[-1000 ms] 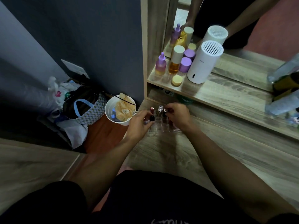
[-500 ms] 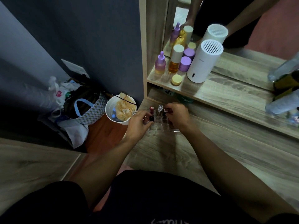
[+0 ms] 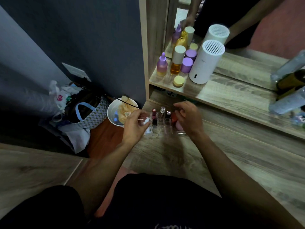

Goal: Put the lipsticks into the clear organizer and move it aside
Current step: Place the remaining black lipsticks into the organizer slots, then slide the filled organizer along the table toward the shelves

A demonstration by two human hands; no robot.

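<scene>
A clear organizer [image 3: 165, 132] stands on the wooden desk [image 3: 231, 154] near its far left corner. Three lipsticks stand in its back row: a dark red one [image 3: 154, 112], a clear-capped one [image 3: 162, 110] and a black one [image 3: 168, 113]. Another dark lipstick [image 3: 154, 122] stands in front of them. Pink and orange sponges [image 3: 176, 123] fill its right end. My left hand [image 3: 134, 128] pinches a white tube [image 3: 147, 125] at the organizer's left end. My right hand [image 3: 189, 119] hovers over the right end with loosely curled fingers, and nothing shows in it.
A raised shelf [image 3: 214, 95] behind holds a white cylinder device [image 3: 205, 63], purple and amber bottles [image 3: 177, 61], a yellow jar [image 3: 178, 81] and a mirror. Bottles [image 3: 288, 90] lie at the right. Left of the desk, a white bin [image 3: 115, 113] and bags [image 3: 85, 113] sit on the floor.
Both hands have drawn apart from the organizer's middle, so the standing lipsticks and sponges now show. The white tube has appeared in my left fingers.
</scene>
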